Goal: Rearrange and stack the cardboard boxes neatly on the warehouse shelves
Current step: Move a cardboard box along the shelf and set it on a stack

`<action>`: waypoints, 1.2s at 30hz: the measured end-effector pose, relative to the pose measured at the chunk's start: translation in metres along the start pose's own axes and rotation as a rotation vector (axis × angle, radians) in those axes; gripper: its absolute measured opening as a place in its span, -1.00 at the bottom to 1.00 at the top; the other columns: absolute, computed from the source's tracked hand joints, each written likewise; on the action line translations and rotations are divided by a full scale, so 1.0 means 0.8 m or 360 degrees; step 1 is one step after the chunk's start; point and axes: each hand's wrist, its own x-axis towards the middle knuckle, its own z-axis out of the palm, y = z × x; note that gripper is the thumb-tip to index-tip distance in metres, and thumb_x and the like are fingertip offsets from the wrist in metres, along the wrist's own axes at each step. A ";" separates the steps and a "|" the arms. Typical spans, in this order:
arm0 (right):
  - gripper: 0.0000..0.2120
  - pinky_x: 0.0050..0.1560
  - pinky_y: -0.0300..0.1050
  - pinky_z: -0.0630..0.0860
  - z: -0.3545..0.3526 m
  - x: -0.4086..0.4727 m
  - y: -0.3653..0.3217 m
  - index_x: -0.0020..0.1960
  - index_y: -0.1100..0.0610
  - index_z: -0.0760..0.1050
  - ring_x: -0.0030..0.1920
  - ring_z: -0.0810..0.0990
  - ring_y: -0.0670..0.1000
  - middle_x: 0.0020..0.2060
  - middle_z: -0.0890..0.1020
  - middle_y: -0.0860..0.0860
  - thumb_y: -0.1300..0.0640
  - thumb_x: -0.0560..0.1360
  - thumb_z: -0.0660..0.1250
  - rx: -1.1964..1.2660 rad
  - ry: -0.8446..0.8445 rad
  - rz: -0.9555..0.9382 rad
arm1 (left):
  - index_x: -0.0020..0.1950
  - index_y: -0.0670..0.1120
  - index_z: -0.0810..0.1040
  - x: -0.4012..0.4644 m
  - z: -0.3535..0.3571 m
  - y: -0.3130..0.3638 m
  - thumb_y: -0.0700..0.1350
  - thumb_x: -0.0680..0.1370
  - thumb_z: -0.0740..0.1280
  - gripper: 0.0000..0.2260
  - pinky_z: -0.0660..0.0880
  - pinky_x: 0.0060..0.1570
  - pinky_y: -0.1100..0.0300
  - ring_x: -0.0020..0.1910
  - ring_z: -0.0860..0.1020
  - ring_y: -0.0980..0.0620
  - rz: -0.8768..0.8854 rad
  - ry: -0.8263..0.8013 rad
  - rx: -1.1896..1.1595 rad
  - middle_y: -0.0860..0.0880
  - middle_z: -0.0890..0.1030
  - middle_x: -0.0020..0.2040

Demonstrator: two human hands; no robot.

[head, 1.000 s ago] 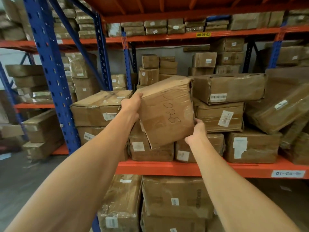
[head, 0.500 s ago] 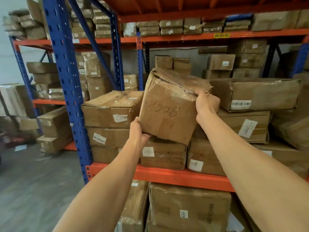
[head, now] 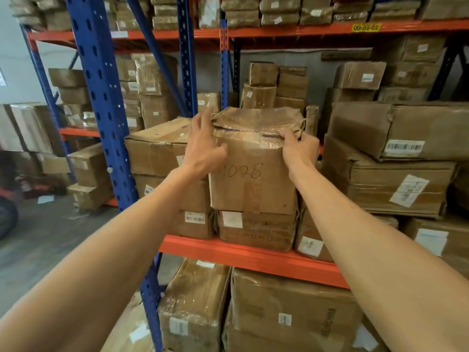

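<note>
A worn cardboard box marked "1028" stands upright on a lower box on the orange shelf. My right hand grips its crumpled top right corner. Against the box's upper left edge rests my left hand, its fingers spread and the thumb on the front face. A stack of flat boxes sits just left of it, and larger taped boxes are piled to its right.
A blue upright post stands left of the stack. More boxes fill the level below and the beam above. Further shelving with boxes and grey floor lie to the left.
The box has turned from tilted to upright and now sits on the lower box. My left hand went from under its bottom corner to its upper left edge, fingers spread.
</note>
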 end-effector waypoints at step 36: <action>-0.41 0.37 -0.03 0.43 -0.108 0.059 0.000 0.45 0.05 0.57 0.38 0.55 0.07 0.36 0.63 0.00 -0.30 0.57 0.36 -0.0287 -0.0309 0.0244 | 0.64 0.04 -0.38 0.102 0.061 0.067 0.26 0.31 0.59 0.30 -0.29 0.48 -0.39 0.57 -0.35 -0.39 0.0034 -0.0790 0.1691 -0.24 -0.30 0.65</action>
